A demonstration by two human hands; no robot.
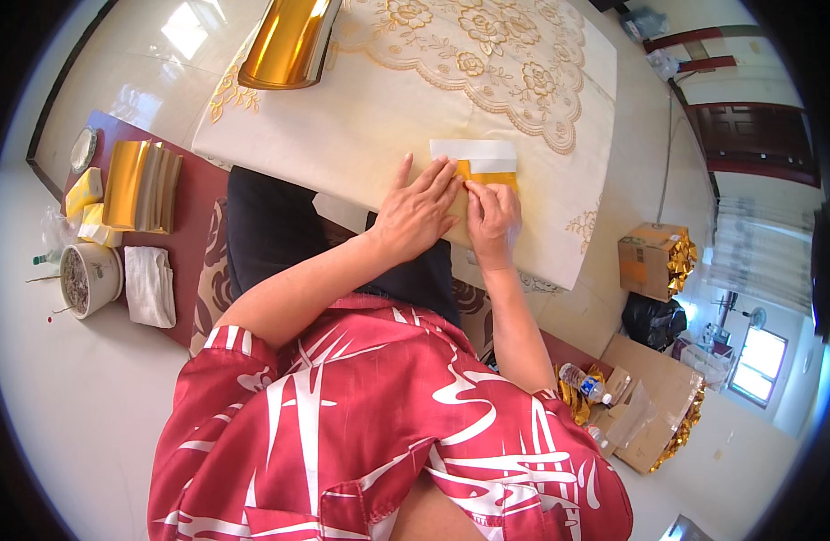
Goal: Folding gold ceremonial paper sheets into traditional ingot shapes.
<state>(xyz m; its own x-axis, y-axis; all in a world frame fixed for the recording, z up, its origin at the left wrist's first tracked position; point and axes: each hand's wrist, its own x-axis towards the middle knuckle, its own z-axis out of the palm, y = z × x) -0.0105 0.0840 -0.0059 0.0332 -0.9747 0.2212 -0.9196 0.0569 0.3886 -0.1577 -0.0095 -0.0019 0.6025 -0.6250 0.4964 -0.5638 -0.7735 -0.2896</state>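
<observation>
A small sheet of gold foil paper (494,178) lies near the front edge of the cloth-covered table, with a white part (486,152) along its far side. My left hand (418,211) rests flat on the left of this sheet, fingers stretched out, the thumb apart. Just to its right, my right hand (494,220) has its thumb and forefinger pinched on a narrow gold flap at the sheet's middle. Both hands hide the sheet's near part, so its full shape cannot be told. Farther left on the table stands a thick curved stack of gold foil sheets (286,51).
The tablecloth (381,128) bears gold flower embroidery. On a dark red bench at left are more gold paper stacks (128,186), a plant pot (90,278) and a folded white cloth (149,285). Cardboard boxes (648,260) with folded gold pieces and a plastic bottle (586,383) are at right.
</observation>
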